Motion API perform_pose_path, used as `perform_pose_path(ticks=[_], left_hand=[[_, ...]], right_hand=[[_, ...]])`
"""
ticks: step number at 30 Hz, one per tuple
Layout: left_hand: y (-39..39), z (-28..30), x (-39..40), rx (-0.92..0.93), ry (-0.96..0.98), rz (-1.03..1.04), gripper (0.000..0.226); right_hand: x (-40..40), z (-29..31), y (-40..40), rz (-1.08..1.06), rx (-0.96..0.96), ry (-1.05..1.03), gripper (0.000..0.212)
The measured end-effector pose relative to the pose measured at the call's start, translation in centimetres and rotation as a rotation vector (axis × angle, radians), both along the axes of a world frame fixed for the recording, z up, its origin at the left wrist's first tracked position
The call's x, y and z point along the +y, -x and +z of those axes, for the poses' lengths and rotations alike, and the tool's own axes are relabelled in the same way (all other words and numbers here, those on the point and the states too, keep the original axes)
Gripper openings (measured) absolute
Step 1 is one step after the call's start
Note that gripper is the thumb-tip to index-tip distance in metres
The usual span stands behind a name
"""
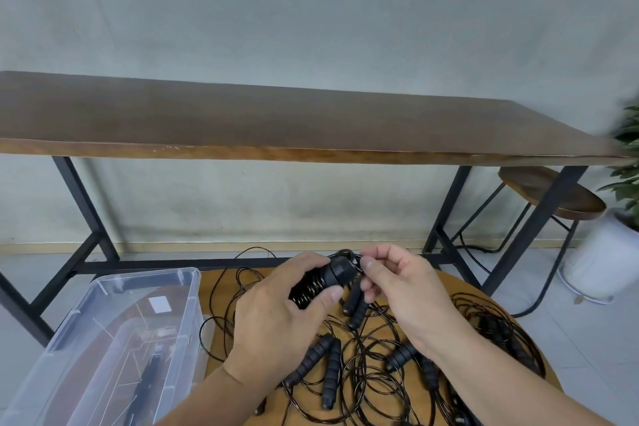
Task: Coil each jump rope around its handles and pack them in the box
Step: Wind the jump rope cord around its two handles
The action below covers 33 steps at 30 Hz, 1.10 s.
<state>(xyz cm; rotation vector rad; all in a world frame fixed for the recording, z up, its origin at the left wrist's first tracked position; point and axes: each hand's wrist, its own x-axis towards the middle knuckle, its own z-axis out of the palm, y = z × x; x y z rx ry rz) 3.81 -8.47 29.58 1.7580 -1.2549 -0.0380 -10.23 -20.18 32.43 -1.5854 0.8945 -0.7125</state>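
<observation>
Hiding most of the coiled handles [320, 282], left hand [276, 318] grips.

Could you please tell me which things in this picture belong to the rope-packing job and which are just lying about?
Part of the job:
- left hand gripping the coiled jump rope
- right hand pinching its cord
- loose jump ropes on the round table
- clear plastic box

Just lying about:
- long wooden table
- stool
- potted plant
</observation>
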Motion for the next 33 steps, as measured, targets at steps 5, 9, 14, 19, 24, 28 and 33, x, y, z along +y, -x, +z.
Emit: perform_pose_path(ticks=[5,9,14,19,24,28,33], left_hand=[[0.1,-0.1,-0.3,0.392,-0.018,-0.007,0.025],[1.1,0.0,-1.1,0.839,0.058,-0.011,0.021],[2.4,-0.1,-1.8,1.17,0.07,0.051,0.021],[3.1,-0.1,-2.4,1.139,0.073,0.037,0.022],[3.6,-0.4,-3.0,1.159,0.07,0.022,0.02],[4.1,-0.7,-3.3,1.034,0.021,0.019,0.019],[4.8,-1.6,-3.8,0.754,-0.095,0.025,0.028]], right_hand=[[0.9,-0.7,-0.3,0.025,0.007,0.098,0.013],[1.5,-1.3,-0.3,0.017,0.002,0.103,0.012],[2.1,-2.7,-0.5,-0.018,0.007,0.068,0.01],[1.8,-2.7,-0.9,-0.034,-0.035,-0.026,0.009],[1.4,-2.8,-0.6,-0.042,0.033,0.025,0.009],[0.1,-3.3,-0.6,-0.04,0.125,0.025,0.009],[0.7,-4.0,-1.5,-0.084,-0.032,-0.237,0.018]])
